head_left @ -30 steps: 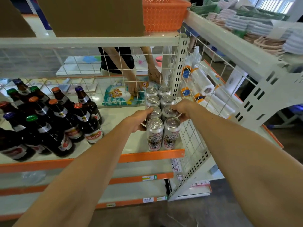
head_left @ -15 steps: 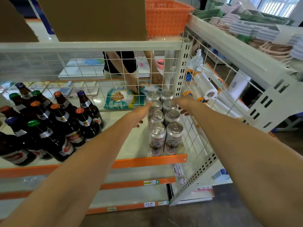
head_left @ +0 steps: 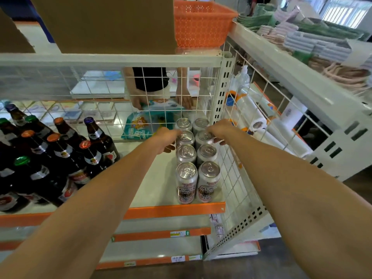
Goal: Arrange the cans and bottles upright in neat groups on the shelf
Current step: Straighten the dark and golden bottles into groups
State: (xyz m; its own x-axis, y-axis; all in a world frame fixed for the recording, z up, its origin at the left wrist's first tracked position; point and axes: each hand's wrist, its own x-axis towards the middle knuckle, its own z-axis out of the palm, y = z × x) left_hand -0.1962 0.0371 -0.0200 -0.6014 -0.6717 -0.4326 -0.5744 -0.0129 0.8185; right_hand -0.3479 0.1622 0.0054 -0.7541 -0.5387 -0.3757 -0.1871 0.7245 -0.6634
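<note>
- Shelf (head_left: 173, 211): white deck with an orange front edge. Stock stands at both ends, with bare deck between the two groups.
- Cans (head_left: 186, 184): eight silver beer cans, all upright, in two columns of four rows at the right end of the shelf. Neighbouring cans touch or nearly touch. The right column stands just beside the wire side panel (head_left: 233, 178).
- Left hand (head_left: 167, 137): reaches in from the left, with fingers curled over the rim of the third-row left can (head_left: 186, 137) and the thumb low against its side. It grips that can.
- Right hand (head_left: 219, 131): reaches in from the right, with fingers curled over the top of the third-row right can (head_left: 203, 136) and the thumb on its outer side. It grips that can.
- Both gripped cans stand upright in line with their columns. Whether either is lifted off the deck cannot be told.
- Bottles (head_left: 60, 156): dark glass bottles with mixed cap colours, upright in a close group at the left end, well apart from the cans.
- Upper level: a cardboard box (head_left: 112, 23) and an orange basket (head_left: 201, 23) side by side.
- Behind the wire back panel (head_left: 100, 87): a second person (head_left: 150, 79) holding a packet (head_left: 161, 104) in both hands.
</note>
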